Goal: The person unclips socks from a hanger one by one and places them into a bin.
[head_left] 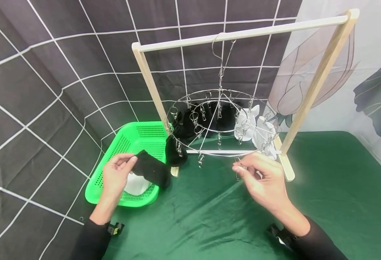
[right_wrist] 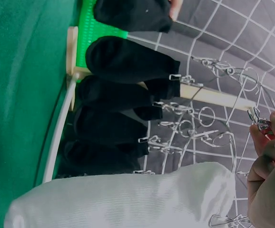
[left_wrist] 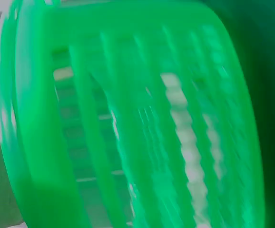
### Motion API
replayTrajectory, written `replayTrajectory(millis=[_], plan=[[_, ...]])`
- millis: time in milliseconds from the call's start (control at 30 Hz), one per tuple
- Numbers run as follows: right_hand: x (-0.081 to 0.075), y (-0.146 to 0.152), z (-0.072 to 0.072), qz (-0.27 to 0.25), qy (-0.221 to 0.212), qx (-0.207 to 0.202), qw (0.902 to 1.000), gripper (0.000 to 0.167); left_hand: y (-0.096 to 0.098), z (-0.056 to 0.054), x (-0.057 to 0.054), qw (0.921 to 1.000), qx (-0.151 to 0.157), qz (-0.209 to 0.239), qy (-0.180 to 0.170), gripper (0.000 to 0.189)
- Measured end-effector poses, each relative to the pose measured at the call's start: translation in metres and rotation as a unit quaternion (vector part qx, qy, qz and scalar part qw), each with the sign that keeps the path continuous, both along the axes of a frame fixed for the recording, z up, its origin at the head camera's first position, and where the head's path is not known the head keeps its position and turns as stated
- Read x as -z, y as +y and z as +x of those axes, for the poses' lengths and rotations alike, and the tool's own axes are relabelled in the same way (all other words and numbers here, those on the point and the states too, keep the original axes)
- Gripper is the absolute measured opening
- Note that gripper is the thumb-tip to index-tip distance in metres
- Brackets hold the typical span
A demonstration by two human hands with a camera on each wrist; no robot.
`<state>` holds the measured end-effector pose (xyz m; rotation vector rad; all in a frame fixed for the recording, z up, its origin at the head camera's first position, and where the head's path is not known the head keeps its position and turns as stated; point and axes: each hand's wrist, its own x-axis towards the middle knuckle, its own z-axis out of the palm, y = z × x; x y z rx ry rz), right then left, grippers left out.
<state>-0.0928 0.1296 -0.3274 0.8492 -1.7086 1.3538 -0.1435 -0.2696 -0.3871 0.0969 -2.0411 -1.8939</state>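
My left hand (head_left: 115,178) pinches the cuff of a black sock (head_left: 152,169), which hangs out over the green basket (head_left: 92,195). Inside the basket lies a white piece of fabric (head_left: 136,185). At the front rim of the round wire sock hanger (head_left: 221,90), the thumb and fingers of my right hand (head_left: 266,180) pinch a small metal clip (head_left: 237,176). Several black socks (right_wrist: 132,59) hang from clips along the left and far side. White socks (head_left: 245,124) hang on the right, one large and close (right_wrist: 123,202) in the right wrist view.
A wooden stand (head_left: 245,34) carries the hanger by its hook, its feet on the green tablecloth (head_left: 210,216). More bare clips (head_left: 201,159) dangle around the rings. Behind stands a dark curtain with white grid lines (head_left: 63,126). Basket slats (left_wrist: 147,142) fill the left wrist view.
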Motion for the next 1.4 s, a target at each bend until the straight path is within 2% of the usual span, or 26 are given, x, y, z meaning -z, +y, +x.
replayTrajectory(millis=[100, 167, 233, 300, 367, 467, 567, 667, 733, 833, 900, 933, 967, 1033, 1133, 1200, 1267, 1300, 1400], plan=[[0.0, 0.0, 0.0, -0.001, 0.001, 0.001, 1.0, 0.024, -0.02, -0.002, 0.005, 0.9993, -0.034, -0.01, -0.016, 0.032], [0.0, 0.0, 0.0, -0.003, 0.002, -0.003, 1.0, 0.024, -0.031, -0.001, 0.008, 0.9967, -0.058, -0.047, -0.031, 0.032], [-0.001, 0.0, 0.0, -0.004, 0.002, -0.008, 1.0, 0.023, -0.04, 0.002, 0.009, 0.9907, -0.084, -0.096, -0.048, 0.031], [-0.001, -0.001, -0.001, -0.007, 0.003, -0.014, 0.9999, 0.023, -0.049, 0.004, 0.01, 0.9775, -0.109, -0.165, -0.073, 0.029], [-0.002, -0.001, -0.001, -0.007, 0.003, -0.018, 0.9998, 0.023, -0.056, 0.007, 0.01, 0.9589, -0.124, -0.236, -0.096, 0.027], [-0.002, -0.001, -0.001, -0.011, 0.006, -0.022, 0.9997, 0.023, -0.065, 0.009, 0.008, 0.9268, -0.131, -0.332, -0.118, 0.023], [-0.003, -0.001, -0.002, -0.011, 0.009, -0.026, 0.9996, 0.022, -0.071, 0.008, 0.008, 0.9008, -0.129, -0.397, -0.12, 0.02], [-0.003, -0.001, -0.002, -0.007, 0.012, -0.026, 0.9996, 0.022, -0.072, 0.005, 0.007, 0.8842, -0.133, -0.434, -0.108, 0.017], [-0.003, -0.002, -0.002, -0.006, 0.013, -0.027, 0.9995, 0.022, -0.069, 0.003, 0.006, 0.8782, -0.137, -0.45, -0.088, 0.016], [-0.003, -0.003, -0.001, -0.004, 0.015, -0.03, 0.9994, 0.022, -0.052, 0.002, -0.003, 0.877, -0.124, -0.464, -0.017, 0.018], [-0.003, -0.003, 0.0, -0.003, 0.015, -0.033, 0.9993, 0.022, -0.029, 0.003, -0.015, 0.8738, -0.096, -0.472, 0.067, 0.02], [-0.002, -0.004, 0.0, -0.003, 0.014, -0.035, 0.9993, 0.022, -0.014, 0.005, -0.023, 0.8699, -0.077, -0.473, 0.118, 0.02], [-0.002, -0.004, 0.001, -0.002, 0.014, -0.035, 0.9993, 0.022, 0.002, 0.008, -0.034, 0.8618, -0.058, -0.474, 0.172, 0.021], [-0.002, -0.004, 0.002, -0.003, 0.013, -0.036, 0.9993, 0.022, 0.041, 0.017, -0.057, 0.8352, -0.015, -0.471, 0.283, 0.021], [-0.002, -0.004, 0.002, -0.003, 0.016, -0.037, 0.9992, 0.022, 0.101, 0.034, -0.094, 0.7797, 0.051, -0.452, 0.43, 0.02], [-0.002, -0.004, 0.002, -0.002, 0.018, -0.037, 0.9991, 0.021, 0.137, 0.043, -0.113, 0.7428, 0.092, -0.443, 0.494, 0.02], [-0.002, -0.004, 0.002, -0.002, 0.021, -0.034, 0.9992, 0.02, 0.166, 0.047, -0.124, 0.7127, 0.122, -0.448, 0.526, 0.021], [-0.002, -0.004, 0.002, -0.002, 0.022, -0.033, 0.9992, 0.018, 0.178, 0.047, -0.125, 0.703, 0.129, -0.456, 0.53, 0.022], [-0.002, -0.004, 0.002, -0.005, 0.023, -0.033, 0.9992, 0.014, 0.201, 0.042, -0.117, 0.686, 0.133, -0.503, 0.508, 0.023]])
